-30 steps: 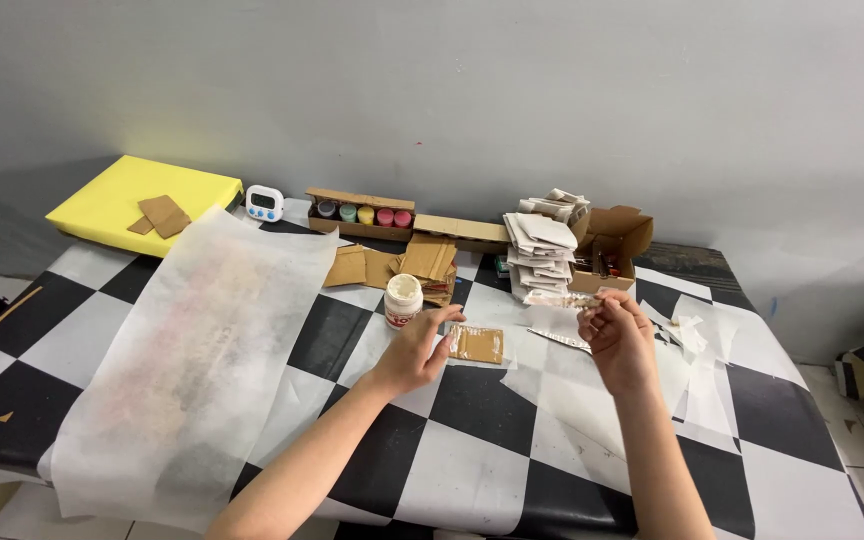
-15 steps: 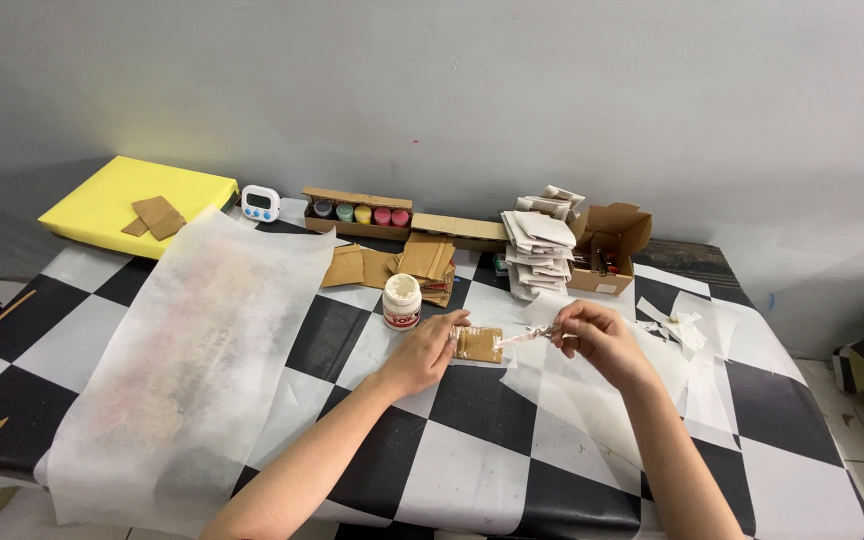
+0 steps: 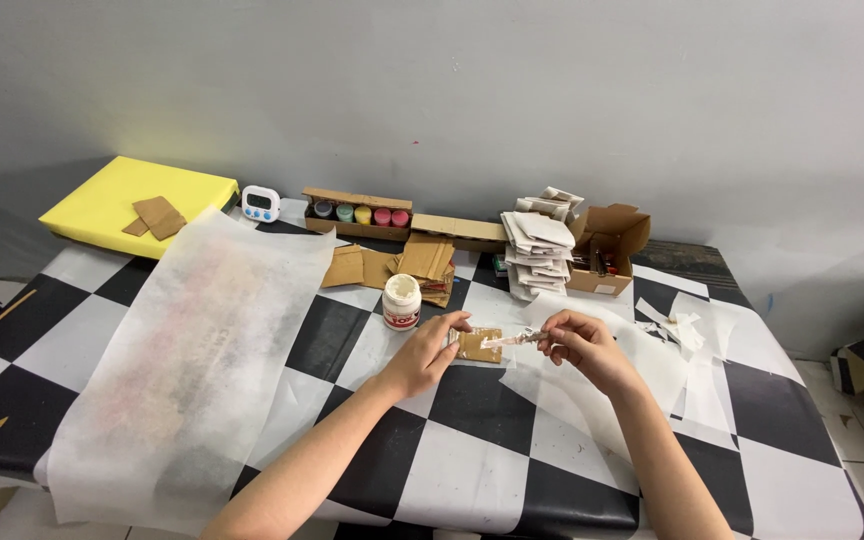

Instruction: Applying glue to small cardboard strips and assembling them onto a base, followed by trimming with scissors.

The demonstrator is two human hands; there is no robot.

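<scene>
A small brown cardboard piece (image 3: 476,345) lies on the checkered table (image 3: 472,470) in front of me. My left hand (image 3: 430,352) rests on the table with its fingertips pressing the piece's left edge. My right hand (image 3: 580,343) pinches the handle of a thin brush (image 3: 515,340) whose tip points left over the cardboard. A white glue jar (image 3: 401,302) stands just behind my left hand.
A large sheet of white tissue paper (image 3: 192,350) covers the left half. At the back are a yellow foam block (image 3: 137,200), a small timer (image 3: 260,204), a box of paint pots (image 3: 357,213), cardboard cut-outs (image 3: 422,262), a stack of folded paper (image 3: 540,245) and an open carton (image 3: 607,248).
My right hand has moved left from the table's right side towards the cardboard piece, bringing the brush tip over it. My left hand has stayed on the piece.
</scene>
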